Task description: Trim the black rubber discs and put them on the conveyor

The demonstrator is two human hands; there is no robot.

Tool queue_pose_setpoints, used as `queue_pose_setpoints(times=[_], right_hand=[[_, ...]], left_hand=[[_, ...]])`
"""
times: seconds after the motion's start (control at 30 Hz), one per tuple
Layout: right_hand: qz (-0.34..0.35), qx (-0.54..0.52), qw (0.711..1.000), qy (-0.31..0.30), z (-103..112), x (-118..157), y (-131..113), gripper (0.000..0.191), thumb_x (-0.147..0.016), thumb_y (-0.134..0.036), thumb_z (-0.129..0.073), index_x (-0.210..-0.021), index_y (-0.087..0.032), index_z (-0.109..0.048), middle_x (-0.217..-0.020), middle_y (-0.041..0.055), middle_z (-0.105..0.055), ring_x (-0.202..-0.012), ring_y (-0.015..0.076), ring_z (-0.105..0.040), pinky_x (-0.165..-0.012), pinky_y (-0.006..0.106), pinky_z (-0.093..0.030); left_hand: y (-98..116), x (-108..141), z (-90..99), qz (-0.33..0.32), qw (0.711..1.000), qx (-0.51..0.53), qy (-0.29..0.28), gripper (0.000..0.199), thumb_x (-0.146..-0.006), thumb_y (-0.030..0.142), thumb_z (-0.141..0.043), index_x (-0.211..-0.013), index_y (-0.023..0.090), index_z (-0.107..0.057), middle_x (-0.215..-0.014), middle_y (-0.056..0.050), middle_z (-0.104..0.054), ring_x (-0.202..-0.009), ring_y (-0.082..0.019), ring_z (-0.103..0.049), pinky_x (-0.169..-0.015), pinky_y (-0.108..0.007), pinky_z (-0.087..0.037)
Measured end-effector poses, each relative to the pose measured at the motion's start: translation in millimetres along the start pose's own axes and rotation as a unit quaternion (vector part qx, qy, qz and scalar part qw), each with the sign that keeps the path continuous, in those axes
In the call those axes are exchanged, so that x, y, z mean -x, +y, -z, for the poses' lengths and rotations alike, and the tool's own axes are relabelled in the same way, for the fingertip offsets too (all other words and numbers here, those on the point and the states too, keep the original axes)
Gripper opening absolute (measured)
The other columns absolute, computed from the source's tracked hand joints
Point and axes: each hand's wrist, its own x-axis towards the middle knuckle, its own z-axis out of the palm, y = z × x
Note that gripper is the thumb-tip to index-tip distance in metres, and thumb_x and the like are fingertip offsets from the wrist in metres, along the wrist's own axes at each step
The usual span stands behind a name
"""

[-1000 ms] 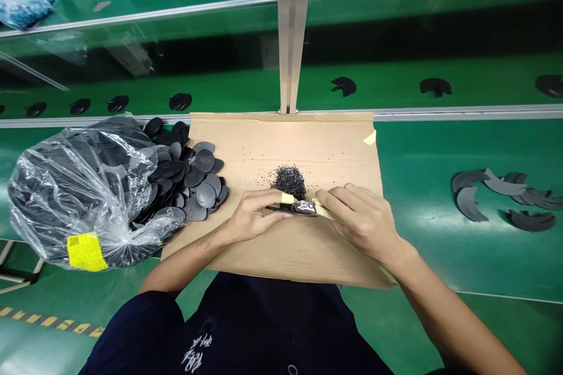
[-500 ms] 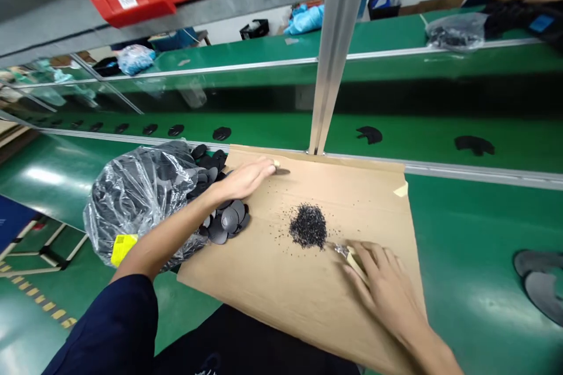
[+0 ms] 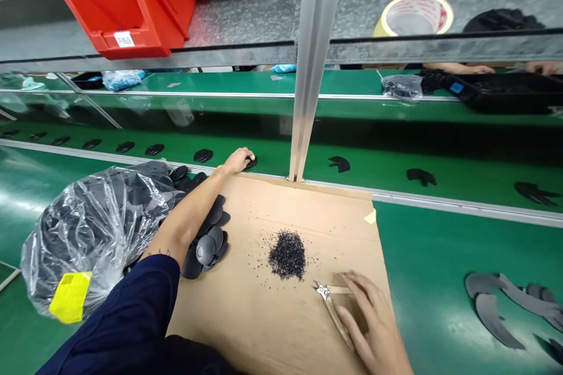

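My left hand [image 3: 238, 160] reaches over the bench edge to the green belt, its fingers closed on a flat black disc [image 3: 251, 163] there. A pale cover shows on one fingertip. My right hand [image 3: 372, 319] lies low on the cardboard, loosely around the spread pale handles of a pair of cutting pliers [image 3: 324, 292]; part of the handles is hidden by the fingers. Just left of the pliers' jaws is a heap of small black bits [image 3: 287, 255]. Beneath my left forearm, black oval discs [image 3: 206, 249] spill from a clear plastic bag [image 3: 105, 211].
The cardboard sheet [image 3: 246, 316] covers the bench before me. More black pieces [image 3: 203, 156] sit spaced along the belt. A metal post [image 3: 310, 70] rises behind the cardboard. Overhead, a shelf carries a red bin [image 3: 132, 6] and a tape roll [image 3: 416, 14]. Grey curved pieces [image 3: 497, 316] lie right.
My left hand has moved from above the cardboard to the belt with the disc. The pliers' handles now stand wider apart, farther from the heap. The view has tilted up and turned.
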Motion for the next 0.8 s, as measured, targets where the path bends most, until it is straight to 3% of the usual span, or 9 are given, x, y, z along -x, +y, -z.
queue_pose_setpoints(times=[0.13,0.3,0.4,0.5,0.57,0.67,0.8], right_hand=[[-0.026,-0.047,0.998,0.036,13.6,-40.5,20.1,0.032,-0.102,-0.037,-0.049,-0.126,-0.026,-0.066,-0.119,0.0115,-0.07,-0.11,0.0276,-0.069,-0.094,0.042,-0.058],[-0.079,-0.036,0.996,0.022,16.4,-143.2,52.8,0.032,-0.098,-0.03,-0.045,-0.099,-0.021,-0.076,-0.103,0.0122,-0.074,-0.103,0.0292,-0.068,-0.097,0.046,-0.055],[-0.118,-0.037,0.992,0.03,5.9,-214.8,76.4,0.033,-0.093,-0.019,-0.046,-0.105,-0.02,-0.077,-0.115,0.0137,-0.072,-0.111,0.0304,-0.064,-0.104,0.048,-0.05],[-0.171,-0.071,0.982,0.043,-10.8,-271.2,92.6,0.032,-0.086,-0.015,-0.053,-0.107,-0.018,-0.077,-0.127,0.0156,-0.068,-0.116,0.0317,-0.061,-0.108,0.049,-0.047],[-0.208,-0.11,0.971,0.052,-22.6,-295.8,97.1,0.024,-0.081,-0.015,-0.06,-0.096,-0.019,-0.078,-0.124,0.0151,-0.068,-0.116,0.0322,-0.06,-0.109,0.05,-0.045],[-0.246,-0.185,0.948,0.082,-35.7,-317.6,98.9,0.006,-0.074,-0.015,-0.068,-0.071,-0.02,-0.07,-0.104,0.0108,-0.069,-0.113,0.0318,-0.059,-0.112,0.053,-0.04],[-0.26,-0.326,0.893,0.168,-33.0,-326.2,96.7,0.016,-0.071,-0.015,-0.07,-0.066,-0.021,-0.056,-0.078,0.0026,-0.06,-0.098,0.0252,-0.061,-0.106,0.053,-0.045]], left_hand=[[-5.5,2.8,-0.5,0.02,1.0,0.016,0.018,0.02,-0.083,0.014,-0.056,-0.094,0.016,-0.073,-0.103,-0.01,-0.075,-0.103,-0.026,-0.068,-0.1,-0.037,-0.053],[0.1,24.7,16.3,-0.006,0.999,0.033,0.042,0.022,-0.084,0.021,-0.055,-0.096,0.016,-0.072,-0.107,-0.012,-0.075,-0.109,-0.03,-0.067,-0.104,-0.044,-0.052],[4.2,53.0,36.8,-0.039,0.998,0.037,0.038,0.024,-0.088,0.027,-0.053,-0.1,0.017,-0.072,-0.112,-0.012,-0.075,-0.111,-0.03,-0.067,-0.104,-0.045,-0.052],[7.0,96.7,62.9,-0.062,0.997,0.029,0.022,0.029,-0.093,0.035,-0.052,-0.106,0.017,-0.071,-0.115,-0.011,-0.073,-0.111,-0.027,-0.067,-0.103,-0.041,-0.053],[8.1,130.5,80.6,-0.09,0.996,0.013,0.002,0.032,-0.096,0.038,-0.05,-0.108,0.018,-0.071,-0.114,-0.011,-0.073,-0.108,-0.026,-0.068,-0.1,-0.039,-0.053],[8.0,175.6,100.1,-0.122,0.991,-0.016,-0.046,0.032,-0.101,0.038,-0.046,-0.106,0.018,-0.07,-0.11,-0.011,-0.072,-0.105,-0.025,-0.068,-0.096,-0.037,-0.054],[3.0,206.7,100.6,-0.059,0.99,-0.081,-0.095,0.025,-0.101,0.031,-0.047,-0.104,0.018,-0.069,-0.107,-0.009,-0.072,-0.104,-0.024,-0.068,-0.093,-0.035,-0.053]])
